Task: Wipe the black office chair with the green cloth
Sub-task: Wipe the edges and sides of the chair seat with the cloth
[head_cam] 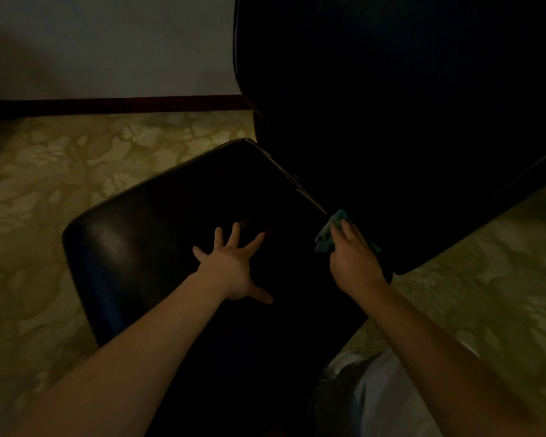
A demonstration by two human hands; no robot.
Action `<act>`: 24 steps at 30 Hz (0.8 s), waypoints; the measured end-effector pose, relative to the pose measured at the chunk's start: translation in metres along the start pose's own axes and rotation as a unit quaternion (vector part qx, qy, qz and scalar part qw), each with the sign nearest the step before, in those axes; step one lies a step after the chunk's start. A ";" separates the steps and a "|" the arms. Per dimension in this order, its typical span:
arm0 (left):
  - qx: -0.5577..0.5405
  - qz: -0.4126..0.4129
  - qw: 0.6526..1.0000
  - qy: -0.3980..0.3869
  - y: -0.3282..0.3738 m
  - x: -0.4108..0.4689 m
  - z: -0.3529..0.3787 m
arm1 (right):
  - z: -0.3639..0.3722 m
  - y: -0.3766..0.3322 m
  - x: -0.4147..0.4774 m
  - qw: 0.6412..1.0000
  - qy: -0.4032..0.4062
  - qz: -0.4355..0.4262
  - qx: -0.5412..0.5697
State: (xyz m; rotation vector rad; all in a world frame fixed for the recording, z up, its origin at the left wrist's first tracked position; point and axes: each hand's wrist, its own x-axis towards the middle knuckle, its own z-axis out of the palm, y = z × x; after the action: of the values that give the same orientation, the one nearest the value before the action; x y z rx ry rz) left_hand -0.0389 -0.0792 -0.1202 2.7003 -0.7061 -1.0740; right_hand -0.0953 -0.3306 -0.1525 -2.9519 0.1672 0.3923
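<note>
Nearest you, at the lower right, a fold of pale clothing (pixel 388 395) shows beneath your right forearm. Both bare forearms reach forward over the black office chair (pixel 177 197).

Your left hand (pixel 234 269) lies flat on the seat cushion (pixel 130 244), fingers straight and splayed wide, thumb stretched out to the right, holding nothing. The cushion is smooth, leather-like and slightly glossy, with rounded corners and a dull sheen on its left half.

Your right hand (pixel 353 257) sits just to the right of it, fingers curled down round the green cloth (pixel 327 236). The cloth is bunched and soft. Most of it pokes out past your fingertips toward the upper left, and a smaller fold shows at the right side of the hand. It is pressed at the seam where the seat's back edge meets the backrest (pixel 391 99) — whether it touches the seat, the backrest or both is lost in the dark.

The backrest rises beyond the cloth as a broad, nearly featureless black panel with a curved left edge.

Around the chair spreads a yellowish carpet (pixel 60 159) with a pale floral pattern. Farther off, a dark reddish baseboard (pixel 108 104) runs along the foot of a plain grey wall (pixel 108 42).
</note>
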 end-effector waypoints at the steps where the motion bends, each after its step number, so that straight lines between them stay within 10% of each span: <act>1: 0.001 0.001 1.000 -0.001 -0.001 0.000 0.000 | 0.003 0.001 -0.004 1.000 0.004 0.005 -0.001; 24: -0.003 -0.051 0.999 0.006 0.004 0.012 0.009 | -0.006 -0.015 0.015 0.998 0.016 0.018 0.052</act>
State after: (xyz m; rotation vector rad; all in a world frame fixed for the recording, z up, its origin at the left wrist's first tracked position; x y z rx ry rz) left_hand -0.0390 -0.0884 -0.1322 2.7622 -0.5679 -1.0799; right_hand -0.0778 -0.3179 -0.1484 -2.8562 0.2362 0.3317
